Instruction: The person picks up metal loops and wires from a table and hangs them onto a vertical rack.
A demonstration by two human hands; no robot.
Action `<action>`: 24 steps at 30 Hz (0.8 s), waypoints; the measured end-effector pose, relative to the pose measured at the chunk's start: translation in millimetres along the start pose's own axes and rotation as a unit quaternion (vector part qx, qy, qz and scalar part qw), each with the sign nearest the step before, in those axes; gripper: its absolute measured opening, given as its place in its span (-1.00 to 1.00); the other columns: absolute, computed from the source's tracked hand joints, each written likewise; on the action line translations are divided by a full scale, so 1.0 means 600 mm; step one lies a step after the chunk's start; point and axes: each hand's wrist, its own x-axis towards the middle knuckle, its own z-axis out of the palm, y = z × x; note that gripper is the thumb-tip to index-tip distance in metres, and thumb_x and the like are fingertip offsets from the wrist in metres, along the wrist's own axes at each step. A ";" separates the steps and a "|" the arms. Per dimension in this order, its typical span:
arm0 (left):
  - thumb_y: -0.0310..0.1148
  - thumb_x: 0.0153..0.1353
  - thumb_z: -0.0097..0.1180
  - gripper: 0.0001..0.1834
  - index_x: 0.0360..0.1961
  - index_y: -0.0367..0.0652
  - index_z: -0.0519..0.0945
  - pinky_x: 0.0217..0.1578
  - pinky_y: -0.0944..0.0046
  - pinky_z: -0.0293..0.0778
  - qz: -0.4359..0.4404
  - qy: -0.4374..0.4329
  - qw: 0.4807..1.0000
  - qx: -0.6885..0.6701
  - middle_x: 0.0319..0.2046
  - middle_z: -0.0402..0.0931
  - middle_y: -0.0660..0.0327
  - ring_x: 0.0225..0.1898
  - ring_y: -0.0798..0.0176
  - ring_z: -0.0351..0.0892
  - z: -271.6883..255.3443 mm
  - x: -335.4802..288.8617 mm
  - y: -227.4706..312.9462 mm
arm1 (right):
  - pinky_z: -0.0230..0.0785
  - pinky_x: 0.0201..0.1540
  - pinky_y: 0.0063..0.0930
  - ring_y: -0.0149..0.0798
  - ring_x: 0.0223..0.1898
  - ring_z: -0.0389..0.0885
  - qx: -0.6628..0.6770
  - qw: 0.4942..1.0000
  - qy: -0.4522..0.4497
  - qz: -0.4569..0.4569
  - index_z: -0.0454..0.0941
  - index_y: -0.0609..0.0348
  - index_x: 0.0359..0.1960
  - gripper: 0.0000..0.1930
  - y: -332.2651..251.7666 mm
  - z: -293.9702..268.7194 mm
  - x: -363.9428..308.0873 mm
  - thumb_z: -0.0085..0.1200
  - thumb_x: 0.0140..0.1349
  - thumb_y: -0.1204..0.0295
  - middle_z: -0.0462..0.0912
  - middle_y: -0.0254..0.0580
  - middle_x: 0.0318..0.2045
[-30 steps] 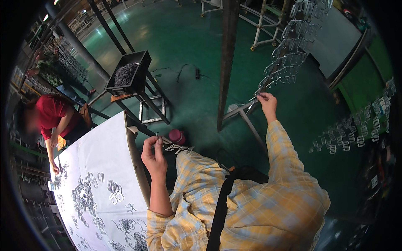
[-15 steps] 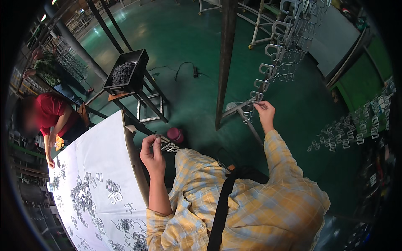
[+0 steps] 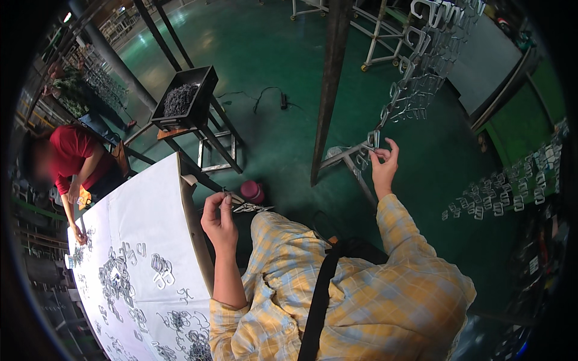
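My left hand (image 3: 220, 219) is raised by the table edge, thumb and fingers pinched on a small thin metal wire piece (image 3: 227, 194). Just beyond it are several metal loop pieces (image 3: 250, 208); whether these hang from the fingers is hidden. My right hand (image 3: 384, 168) is out to the right at the lower end of a hanging string of bent metal loops (image 3: 409, 75). Its thumb and a finger close on a metal loop (image 3: 373, 140) there, while another finger is lifted.
Loose metal loops (image 3: 117, 280) lie on the white table (image 3: 150, 198). A black bin (image 3: 208, 84) of dark small parts sits on a stand. An upright post (image 3: 330, 90) rises ahead. More hanging loops (image 3: 500, 195) are at right. A person in red (image 3: 78, 153) works across the table.
The lower end of the hanging string has shifted and turned at my right hand, whose fingers have spread somewhat. My left hand stays nearly in place. The other person's hand has moved over the table.
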 end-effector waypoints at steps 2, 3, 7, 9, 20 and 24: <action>-0.55 0.21 0.06 -0.95 -0.33 -0.33 0.51 -0.26 0.48 0.35 -0.006 -0.004 1.000 -0.009 -0.40 0.50 0.28 -0.33 0.46 0.42 -0.002 -0.003 -0.001 | 0.43 -0.26 -0.49 -0.35 -0.38 0.58 -0.036 0.999 -0.019 -0.018 0.38 0.09 0.05 -0.50 -0.016 -0.004 -0.001 0.13 0.02 0.68 0.59 -0.18 -0.40; -0.55 0.21 0.06 -0.95 -0.33 -0.33 0.51 -0.26 0.48 0.35 -0.005 -0.003 1.000 -0.011 -0.40 0.50 0.28 -0.33 0.46 0.42 -0.003 -0.005 -0.003 | 0.43 -0.26 -0.46 -0.31 -0.39 0.58 -0.072 0.996 -0.039 -0.033 0.40 0.03 0.07 -0.48 -0.022 -0.006 -0.001 0.11 0.02 0.69 0.59 -0.17 -0.37; -0.55 0.21 0.06 -0.95 -0.33 -0.33 0.51 -0.26 0.48 0.35 0.005 -0.008 1.000 0.004 -0.40 0.51 0.28 -0.33 0.46 0.43 -0.001 -0.001 -0.005 | 0.42 -0.26 -0.44 -0.25 -0.39 0.57 -0.125 0.985 -0.059 -0.107 0.46 0.02 0.03 -0.51 -0.033 -0.011 0.004 0.09 0.00 0.70 0.57 -0.15 -0.34; -0.55 0.21 0.06 -0.95 -0.33 -0.33 0.51 -0.27 0.48 0.35 0.008 -0.008 1.000 0.011 -0.40 0.51 0.28 -0.33 0.47 0.43 -0.003 -0.001 -0.004 | 0.42 -0.27 -0.44 -0.23 -0.38 0.57 -0.169 0.966 -0.101 -0.165 0.53 0.09 -0.07 -0.60 -0.028 -0.015 0.009 0.08 0.00 0.70 0.57 -0.14 -0.34; -0.55 0.19 0.08 -0.95 -0.34 -0.32 0.51 -0.32 0.49 0.34 -0.003 -0.004 1.000 0.007 -0.45 0.50 0.30 -0.38 0.49 0.42 -0.004 -0.003 -0.003 | 0.43 -0.27 -0.49 -0.32 -0.40 0.59 -0.057 0.992 -0.087 -0.075 0.56 0.17 -0.10 -0.65 -0.065 0.020 0.005 0.15 0.00 0.63 0.60 -0.16 -0.40; -0.57 0.21 0.06 -0.96 -0.31 -0.31 0.51 -0.33 0.53 0.32 0.002 -0.021 1.000 0.007 -0.44 0.48 0.34 -0.38 0.52 0.40 -0.001 -0.003 -0.003 | 0.43 -0.30 -0.55 -0.38 -0.42 0.59 0.007 0.989 -0.125 -0.076 0.59 0.22 -0.14 -0.68 -0.125 0.048 0.009 0.18 -0.01 0.62 0.60 -0.18 -0.41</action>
